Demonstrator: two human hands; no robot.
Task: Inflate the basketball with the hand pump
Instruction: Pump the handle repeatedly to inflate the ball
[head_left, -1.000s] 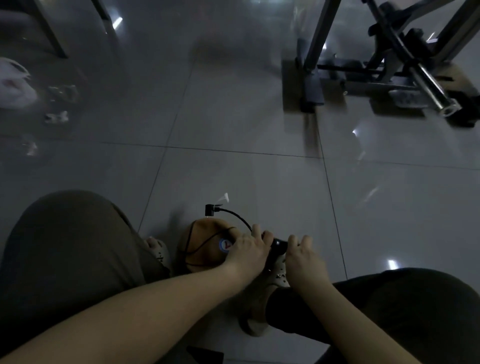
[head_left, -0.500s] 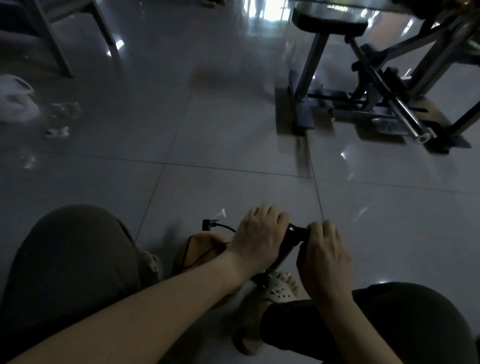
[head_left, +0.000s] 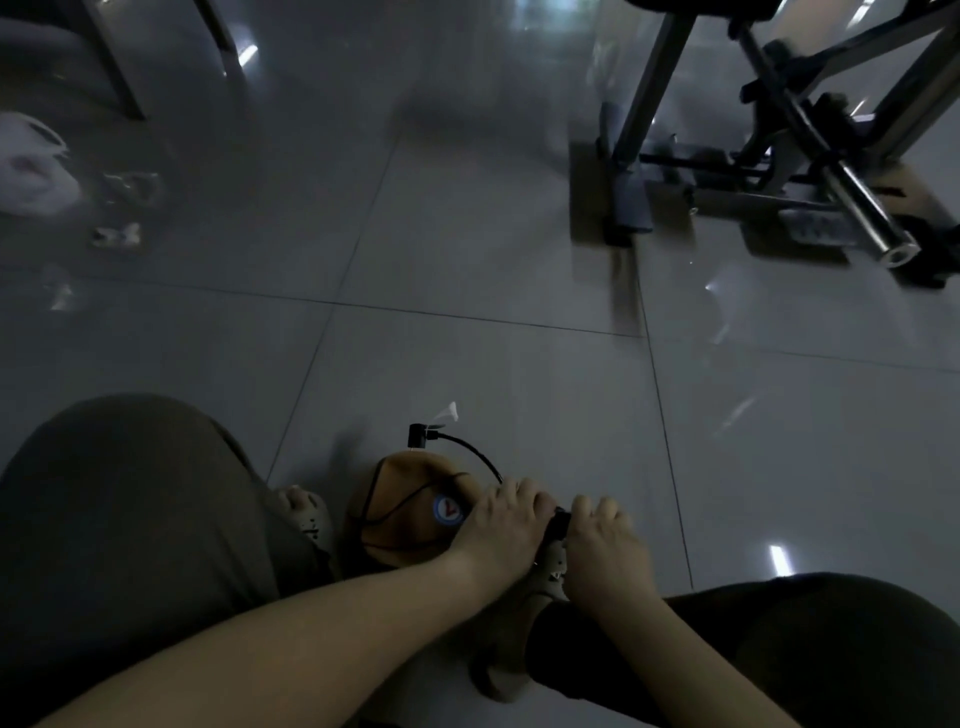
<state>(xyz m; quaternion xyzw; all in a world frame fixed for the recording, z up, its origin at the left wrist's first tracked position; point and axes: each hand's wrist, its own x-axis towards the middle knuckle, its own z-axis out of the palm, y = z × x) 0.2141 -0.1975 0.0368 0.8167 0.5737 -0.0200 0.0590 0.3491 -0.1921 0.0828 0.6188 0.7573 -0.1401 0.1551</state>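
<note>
Head view, my grip: my left hand and my right hand are both curled tight over the black pump handle, one on each end, knuckles up. Only a short dark stub of the handle shows between them.

Head view, the ball: the basketball sits on the floor just left of my left hand, touching it, wedged between my two feet. It looks saggy and creased, more a slumped tan pouch than a sphere, so I judge it is far from full.

Head view, hose: a thin black hose arcs from under my left fingers up and over to a small black fitting at the far top of the ball. Whether the needle sits fully in the valve I cannot tell.

Head view, pump body: hidden beneath my hands; a pale clog shows directly under the grip, seemingly pinning the pump's foot.

Risk, hose: a hard or crooked stroke could tug the fitting out or bend the needle, since the soft ball can roll.

Risk, footing: the floor is glossy, mirror-smooth tile, so the pump base or ball may skid if my foot lifts.

Risk, sight: the light is dim, so a leak at the valve would go unseen.

Textures: rubbery pebbled ball with dark seams and a round blue-red logo; hard plastic handle.
</note>
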